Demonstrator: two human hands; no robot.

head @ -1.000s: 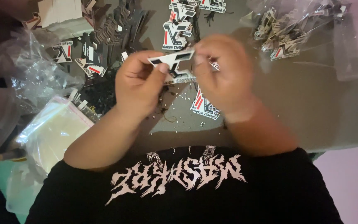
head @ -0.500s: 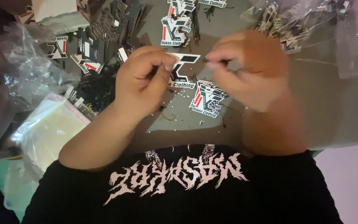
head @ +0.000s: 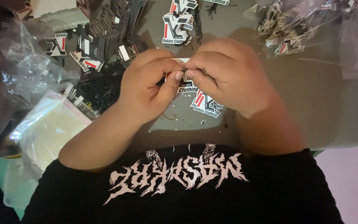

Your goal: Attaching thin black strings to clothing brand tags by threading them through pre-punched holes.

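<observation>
My left hand (head: 148, 81) and my right hand (head: 228, 72) meet fingertip to fingertip over the dark table (head: 311, 112). Between them they pinch a shaped card tag (head: 186, 85) in black, white and red, mostly hidden by the fingers; a thin dark string seems to run by the left fingers. Another such tag (head: 206, 104) lies flat on the table just under the hands.
More tags (head: 177, 28) lie farther back, with a heap of dark ones (head: 104, 25) at the upper left. Clear plastic bags sit at the left (head: 42, 128) and, holding tags, at the upper right (head: 295, 29). Small beads and black strings (head: 100, 89) are scattered nearby.
The hands have closed together. A second ago the tag showed plainly between them; now the fingers of both hands cover most of it.
</observation>
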